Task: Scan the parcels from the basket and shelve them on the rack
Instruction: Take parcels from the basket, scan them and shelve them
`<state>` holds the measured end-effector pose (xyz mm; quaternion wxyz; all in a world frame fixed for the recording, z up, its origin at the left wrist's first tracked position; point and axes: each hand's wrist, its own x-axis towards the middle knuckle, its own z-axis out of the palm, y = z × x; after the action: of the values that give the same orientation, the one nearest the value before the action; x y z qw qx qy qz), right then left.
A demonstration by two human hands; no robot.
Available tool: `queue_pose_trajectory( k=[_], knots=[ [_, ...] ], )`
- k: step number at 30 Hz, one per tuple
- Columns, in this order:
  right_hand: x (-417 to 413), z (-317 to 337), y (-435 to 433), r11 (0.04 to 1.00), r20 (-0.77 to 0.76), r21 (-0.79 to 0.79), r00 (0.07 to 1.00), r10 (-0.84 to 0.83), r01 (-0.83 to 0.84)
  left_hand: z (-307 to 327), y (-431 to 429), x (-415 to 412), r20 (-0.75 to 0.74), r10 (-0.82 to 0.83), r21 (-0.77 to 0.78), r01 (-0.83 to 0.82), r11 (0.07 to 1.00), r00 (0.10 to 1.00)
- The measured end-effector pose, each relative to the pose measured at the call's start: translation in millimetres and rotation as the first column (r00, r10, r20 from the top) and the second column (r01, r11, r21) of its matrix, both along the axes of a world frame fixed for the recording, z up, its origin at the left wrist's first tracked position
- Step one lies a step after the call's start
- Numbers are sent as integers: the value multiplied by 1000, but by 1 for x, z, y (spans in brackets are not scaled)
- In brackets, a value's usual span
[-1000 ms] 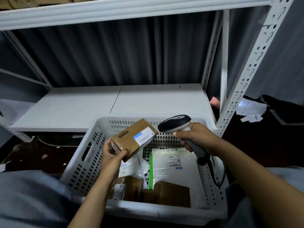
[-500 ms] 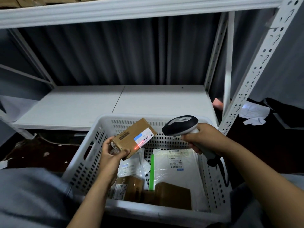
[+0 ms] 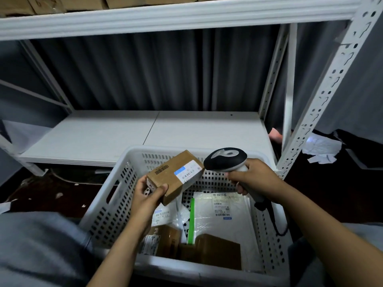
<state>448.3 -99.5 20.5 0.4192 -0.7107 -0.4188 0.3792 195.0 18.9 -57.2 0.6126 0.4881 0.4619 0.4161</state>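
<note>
The left hand (image 3: pixel 148 194) is gripping a small brown cardboard parcel (image 3: pixel 175 176) above the white perforated plastic basket (image 3: pixel 116 206), while the right hand (image 3: pixel 251 179) is clutching a grey-and-black handheld scanner (image 3: pixel 226 159) beside its label. The white metal rack's shelf (image 3: pixel 124 133) is lying bare; several parcels are waiting inside.

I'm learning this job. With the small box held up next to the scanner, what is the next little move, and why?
Probably set the box on the white shelf behind the basket. The left hand holds it beside the scanner in the right hand; no red beam shows on its label.
</note>
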Motion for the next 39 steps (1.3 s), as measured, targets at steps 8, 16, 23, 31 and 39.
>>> queue_pose_trajectory(
  k=[8, 16, 23, 31, 39],
  knots=[
    [-22, 2, -2, 947, -181, 224, 965, -191, 230, 37, -15, 13, 85, -166, -64, 172, 983, 982],
    [-50, 34, 6, 887, -282, 301, 921, -268, 350, 98, -14, -10, -141, -457, 41, 466, 884, 878],
    [-87, 98, 39, 882, -217, 366, 949, -230, 298, 163, 18, -47, -326, -265, 299, 365, 882, 907],
    [-139, 191, 80, 874, -101, 457, 986, -133, 165, 251, 51, -108, -264, -90, 454, 206, 867, 960],
    [-185, 265, 139, 881, 83, 468, 989, -121, 69, 310, 105, -154, -203, 187, 551, -46, 833, 961]
  ],
)
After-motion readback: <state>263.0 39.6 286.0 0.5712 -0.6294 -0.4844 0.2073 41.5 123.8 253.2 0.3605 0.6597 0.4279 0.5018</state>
